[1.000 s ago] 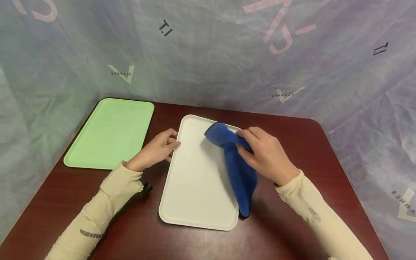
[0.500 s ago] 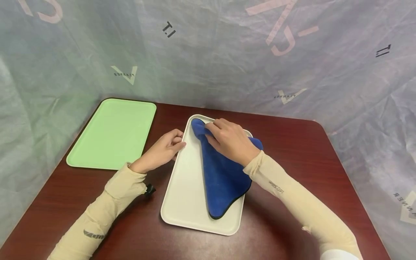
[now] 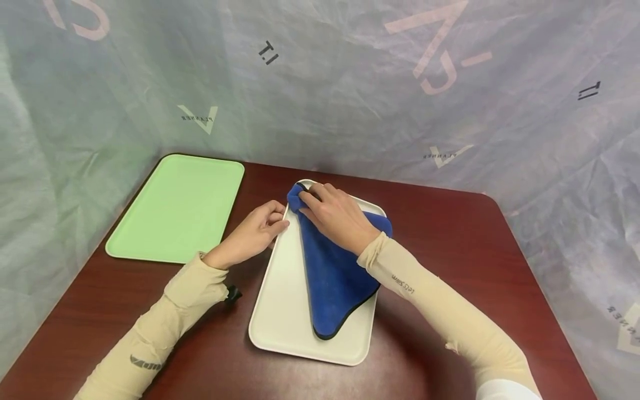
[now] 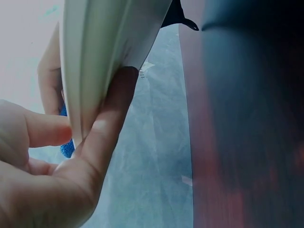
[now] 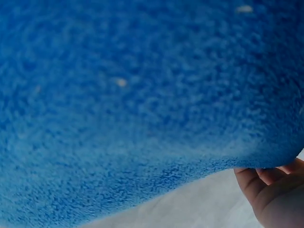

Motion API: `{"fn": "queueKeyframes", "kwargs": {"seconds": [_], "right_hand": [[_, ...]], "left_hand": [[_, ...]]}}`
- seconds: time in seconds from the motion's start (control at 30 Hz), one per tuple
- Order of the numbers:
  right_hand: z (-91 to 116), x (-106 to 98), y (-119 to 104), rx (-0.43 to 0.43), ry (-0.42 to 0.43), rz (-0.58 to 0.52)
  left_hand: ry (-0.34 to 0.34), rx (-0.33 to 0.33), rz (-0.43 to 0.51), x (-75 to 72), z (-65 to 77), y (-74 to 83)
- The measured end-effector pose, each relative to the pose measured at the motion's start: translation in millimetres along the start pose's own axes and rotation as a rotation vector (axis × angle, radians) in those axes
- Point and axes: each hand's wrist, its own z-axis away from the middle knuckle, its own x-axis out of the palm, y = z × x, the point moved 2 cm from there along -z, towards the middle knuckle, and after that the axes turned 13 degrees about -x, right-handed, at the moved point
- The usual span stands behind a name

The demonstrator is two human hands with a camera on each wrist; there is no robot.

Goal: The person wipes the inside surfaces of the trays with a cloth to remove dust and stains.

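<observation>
A white tray [image 3: 280, 311] is tilted up off the table in the head view. My left hand [image 3: 252, 236] pinches its left rim. In the left wrist view, fingers [image 4: 114, 109] lie along the tray's underside and another digit presses the opposite face. Draped over the tray is a blue cloth [image 3: 335, 278] with black edging. My right hand [image 3: 335, 214] grips a bunched part of it near the tray's far left corner. The cloth [image 5: 118, 118] fills most of the right wrist view, with part of a hand [image 5: 280, 194] at lower right.
A green tray [image 3: 175, 211] lies flat at the back left of the dark red table [image 3: 450, 266]. Behind the table hangs a grey printed sheet [image 3: 320, 100]. A small black item [image 3: 232, 293] shows by my left sleeve.
My right hand has carried the cloth leftward across the tray to its far left corner, and the cloth has spread over the tray. My left hand keeps its hold on the rim.
</observation>
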Motion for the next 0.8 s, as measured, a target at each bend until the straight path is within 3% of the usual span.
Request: {"fn": "queueKeyframes", "kwargs": {"seconds": [0.4,0.8], "right_hand": [[7,-4,-1,0.044,0.007,0.004],[31,-6,13,0.135,-0.023,-0.06]], "left_hand": [[-0.008,0.029,-0.016,5.0,-1.0,-1.1],[-0.005,0.04,-0.025,7.3,-2.6,-2.5]]}}
